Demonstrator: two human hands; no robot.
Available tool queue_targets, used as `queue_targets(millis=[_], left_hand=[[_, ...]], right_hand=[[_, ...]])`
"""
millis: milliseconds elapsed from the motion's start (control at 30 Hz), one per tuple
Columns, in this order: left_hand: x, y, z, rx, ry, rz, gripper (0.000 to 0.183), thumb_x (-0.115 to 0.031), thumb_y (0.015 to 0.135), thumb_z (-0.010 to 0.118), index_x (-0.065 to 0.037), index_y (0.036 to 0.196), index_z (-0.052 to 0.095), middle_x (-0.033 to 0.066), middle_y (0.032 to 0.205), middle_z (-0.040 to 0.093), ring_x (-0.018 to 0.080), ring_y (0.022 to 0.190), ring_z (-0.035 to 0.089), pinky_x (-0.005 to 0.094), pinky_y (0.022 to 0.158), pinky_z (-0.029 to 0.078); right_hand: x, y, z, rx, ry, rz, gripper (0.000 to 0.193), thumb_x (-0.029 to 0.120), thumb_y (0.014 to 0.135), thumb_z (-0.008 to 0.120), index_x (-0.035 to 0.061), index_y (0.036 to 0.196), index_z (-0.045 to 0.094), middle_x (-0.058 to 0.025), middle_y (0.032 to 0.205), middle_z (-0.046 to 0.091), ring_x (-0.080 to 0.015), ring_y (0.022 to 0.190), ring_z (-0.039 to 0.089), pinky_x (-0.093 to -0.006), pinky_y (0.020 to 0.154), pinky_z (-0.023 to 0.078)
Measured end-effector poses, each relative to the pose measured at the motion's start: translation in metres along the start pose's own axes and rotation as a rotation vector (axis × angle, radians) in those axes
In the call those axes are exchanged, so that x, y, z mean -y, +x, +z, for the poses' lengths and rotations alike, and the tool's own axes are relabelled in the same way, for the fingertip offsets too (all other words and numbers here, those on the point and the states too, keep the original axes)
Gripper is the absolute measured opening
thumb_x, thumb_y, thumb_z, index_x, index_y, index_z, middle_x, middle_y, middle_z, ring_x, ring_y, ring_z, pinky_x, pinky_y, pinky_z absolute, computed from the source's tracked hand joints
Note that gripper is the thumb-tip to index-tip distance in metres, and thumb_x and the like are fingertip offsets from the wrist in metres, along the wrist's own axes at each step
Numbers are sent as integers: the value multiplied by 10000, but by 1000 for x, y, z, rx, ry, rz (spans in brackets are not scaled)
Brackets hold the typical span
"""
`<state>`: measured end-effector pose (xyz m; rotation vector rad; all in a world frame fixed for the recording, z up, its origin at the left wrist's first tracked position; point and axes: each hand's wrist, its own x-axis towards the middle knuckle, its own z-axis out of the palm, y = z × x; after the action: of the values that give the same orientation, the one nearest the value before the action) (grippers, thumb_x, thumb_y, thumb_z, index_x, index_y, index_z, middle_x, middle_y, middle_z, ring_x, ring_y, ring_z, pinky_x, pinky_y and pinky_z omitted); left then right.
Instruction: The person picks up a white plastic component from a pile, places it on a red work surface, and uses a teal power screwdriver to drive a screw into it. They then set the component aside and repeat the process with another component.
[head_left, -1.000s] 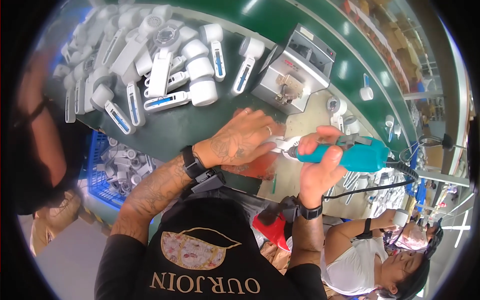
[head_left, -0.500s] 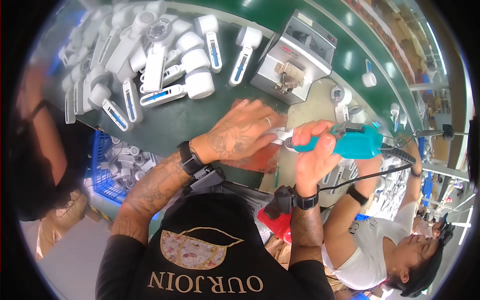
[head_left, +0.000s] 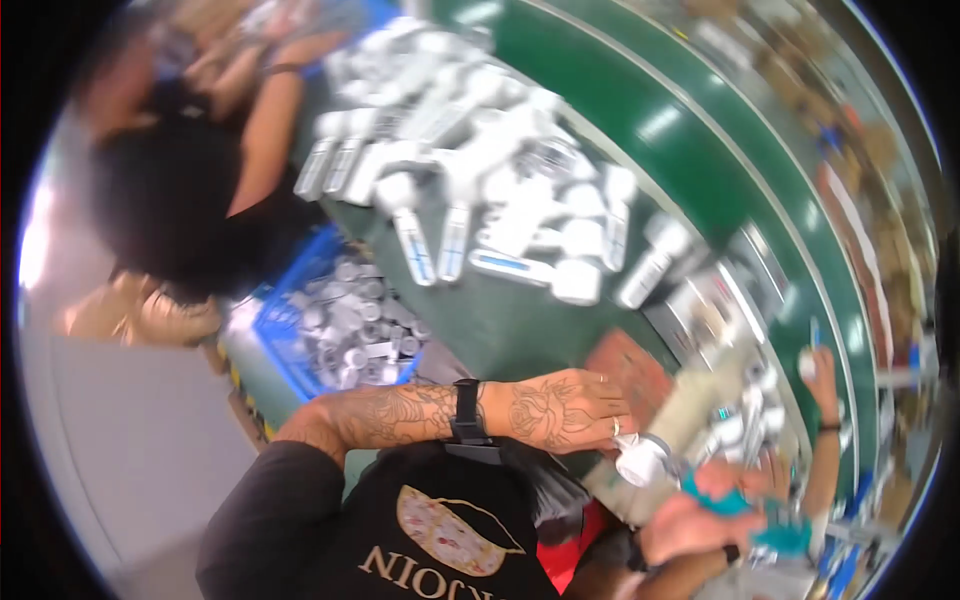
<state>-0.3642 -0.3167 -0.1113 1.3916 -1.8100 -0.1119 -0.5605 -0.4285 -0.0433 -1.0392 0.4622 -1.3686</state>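
My left hand [head_left: 575,408] is closed on a white handheld fan [head_left: 642,462]; its round head shows beyond my fingers, which hide the handle. Wrapped round a teal electric screwdriver [head_left: 785,537], my right hand [head_left: 690,525] is smeared by motion. The screwdriver's front end points toward the fan's head, but blur hides whether the two touch. Under and beside my left hand lies a reddish-brown mat [head_left: 632,368].
Many white fans with blue strips [head_left: 513,266] cover the green table [head_left: 480,330]. A grey metal machine [head_left: 705,305] stands right of them. A blue basket [head_left: 290,345] holds white parts. A co-worker [head_left: 190,200] sits left; another person's hand [head_left: 822,375] reaches in right.
The whole view has swung, so the table and basket appear farther right. The fan's round head now shows by my left hand; my right hand and screwdriver appear lower in view.
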Motion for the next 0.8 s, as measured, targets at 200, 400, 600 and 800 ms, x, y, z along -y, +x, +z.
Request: queue_targets(millis=[200,400,600,800], left_hand=[[34,-85,-133,-760,32,-802,380,-179,928,663,25,1240,589,162,1123,678,224,1033,646,338,901,510],[156,-174,-281,-1251,16,-925,548,-253,967,608,112,1350,465,167,1253,591,189,1140,551,312,952,461],[213,-242,-336,-197,1436,-630,389,-125,981,469,-144,1358,564,135,1301,602,276,1204,562,410,1044,435],[41,28,-114,-235,90,-630,355,-202,925,655,-33,1235,620,128,1163,689,210,1071,646,350,947,480]], right_hand=[[9,-23,10,87,-144,-58,633,716,926,428,151,1166,579,-25,629,398,-183,571,400,-304,607,373],[7,-29,19,-65,-311,-57,606,679,951,427,76,925,486,-34,634,428,-160,563,412,-304,577,373],[-13,-45,8,-27,-127,2,613,633,915,558,28,1004,516,-82,716,551,-187,623,530,-298,578,427],[5,-55,-17,190,-105,93,608,557,852,708,6,1009,502,-114,744,577,-226,630,569,-337,567,474]])
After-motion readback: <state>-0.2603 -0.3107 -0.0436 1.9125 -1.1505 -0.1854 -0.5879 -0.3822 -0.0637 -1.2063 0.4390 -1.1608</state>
